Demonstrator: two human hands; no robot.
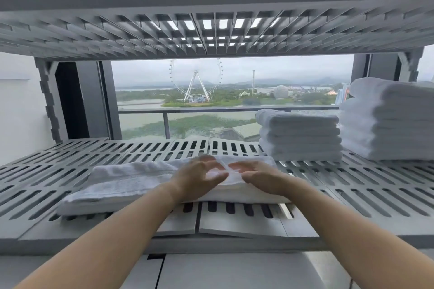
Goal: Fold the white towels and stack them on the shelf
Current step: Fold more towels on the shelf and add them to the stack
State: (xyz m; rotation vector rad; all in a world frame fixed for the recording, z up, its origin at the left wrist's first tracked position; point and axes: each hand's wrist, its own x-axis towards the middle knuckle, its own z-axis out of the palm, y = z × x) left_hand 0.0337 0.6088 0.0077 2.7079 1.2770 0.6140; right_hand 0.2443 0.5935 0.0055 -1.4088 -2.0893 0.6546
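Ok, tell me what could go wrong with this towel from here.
The left hand and right hand sit close together on the towel, so its long left end could droop and unfold when lifted. The taller stack looks bulgy; another towel on it might tip.

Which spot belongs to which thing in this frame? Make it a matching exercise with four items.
Things:
1. single towel
2. shorter towel stack
3. taller towel stack
4. Ferris wheel

Places:
A. far right of the shelf
B. outside, beyond the window
C. front middle of the shelf, under the left hand and right hand
D. right of centre on the shelf, just left of the tallest pile

Pairs: 1-C, 2-D, 3-A, 4-B.
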